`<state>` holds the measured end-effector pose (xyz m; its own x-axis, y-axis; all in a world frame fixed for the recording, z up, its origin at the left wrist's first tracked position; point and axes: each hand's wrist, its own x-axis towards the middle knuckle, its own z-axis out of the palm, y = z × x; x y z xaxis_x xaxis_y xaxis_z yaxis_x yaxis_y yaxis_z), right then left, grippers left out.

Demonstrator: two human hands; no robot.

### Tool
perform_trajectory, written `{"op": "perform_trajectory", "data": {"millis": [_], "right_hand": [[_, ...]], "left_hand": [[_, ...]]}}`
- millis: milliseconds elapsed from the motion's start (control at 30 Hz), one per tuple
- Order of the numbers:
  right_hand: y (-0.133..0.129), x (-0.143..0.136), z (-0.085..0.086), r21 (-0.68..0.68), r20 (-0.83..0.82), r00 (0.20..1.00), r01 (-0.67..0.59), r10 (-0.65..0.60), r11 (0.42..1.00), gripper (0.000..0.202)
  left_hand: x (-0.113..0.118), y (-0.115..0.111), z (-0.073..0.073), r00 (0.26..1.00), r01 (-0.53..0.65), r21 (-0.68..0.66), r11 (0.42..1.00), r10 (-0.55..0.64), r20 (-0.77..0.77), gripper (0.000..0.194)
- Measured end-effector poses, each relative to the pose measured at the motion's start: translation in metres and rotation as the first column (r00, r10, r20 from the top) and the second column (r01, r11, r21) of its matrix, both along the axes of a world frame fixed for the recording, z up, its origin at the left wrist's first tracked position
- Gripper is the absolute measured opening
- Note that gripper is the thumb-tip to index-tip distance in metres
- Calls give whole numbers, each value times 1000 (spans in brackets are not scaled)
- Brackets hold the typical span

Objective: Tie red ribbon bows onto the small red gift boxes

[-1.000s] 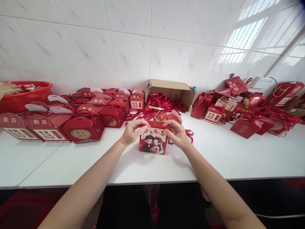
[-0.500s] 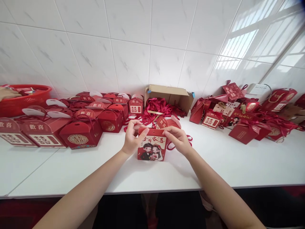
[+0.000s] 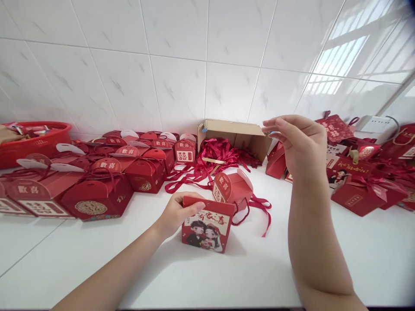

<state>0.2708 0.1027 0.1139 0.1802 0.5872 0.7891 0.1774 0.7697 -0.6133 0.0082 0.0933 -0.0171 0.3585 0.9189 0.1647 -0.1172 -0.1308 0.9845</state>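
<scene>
My left hand (image 3: pixel 181 214) grips the upper left of a red gift box (image 3: pixel 207 226) printed with a cartoon couple, which stands on the white table. My right hand (image 3: pixel 296 138) is raised to the right, in front of the wall, fingers bent together at the tips; whether something small is between them I cannot make out. Just behind the held box sits another red box (image 3: pixel 234 188) with a cord handle. Red ribbons (image 3: pixel 264 207) lie beside it on the table.
Rows of red boxes (image 3: pixel 97 194) fill the left, with a red basin (image 3: pixel 39 142) and another person's hand (image 3: pixel 8 134) behind. An open cardboard box (image 3: pixel 235 127) with ribbons stands by the wall. More red boxes (image 3: pixel 359 196) are piled on the right.
My right hand has let go of the box's top edge and moved up and right. The box, still in my left hand, is turned slightly and nearer to me.
</scene>
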Motion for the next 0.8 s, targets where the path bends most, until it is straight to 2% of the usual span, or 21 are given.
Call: {"op": "perform_trajectory", "data": {"millis": [67,100,167,200,300,400,500,667,800], "right_hand": [[28,16,-16,-83,-24,990,139,-141,987,15],[44,25,-27,-182,12,975,221,-223,958,17],[78,42,-55,-396,210,918,395,-336,829,23],[93,48,-69,-443,261,908,415,-329,795,23],[129,52,-109,-525,375,897,414,-235,743,16],[152,36,-136,-552,484,871,377,-83,744,16],[173,15,-149,-509,568,823,350,1,786,18],[201,-3,-167,-449,674,738,368,38,814,21],[205,-6,-178,-414,720,694,396,28,820,20]], "left_hand": [[-2,1,-2,999,46,-4,999,-46,13,22],[-3,2,-3,998,59,-4,998,-59,17,21],[-5,3,-4,997,70,-3,998,-70,23,21],[-5,4,-4,997,78,-1,997,-78,25,21],[-4,3,-2,995,95,6,995,-95,42,20],[-3,3,1,993,104,9,995,-104,60,20],[-3,4,0,991,118,12,993,-119,65,17],[-6,5,-3,987,132,21,991,-133,88,12],[-7,5,-4,986,142,28,990,-143,79,10]]}}
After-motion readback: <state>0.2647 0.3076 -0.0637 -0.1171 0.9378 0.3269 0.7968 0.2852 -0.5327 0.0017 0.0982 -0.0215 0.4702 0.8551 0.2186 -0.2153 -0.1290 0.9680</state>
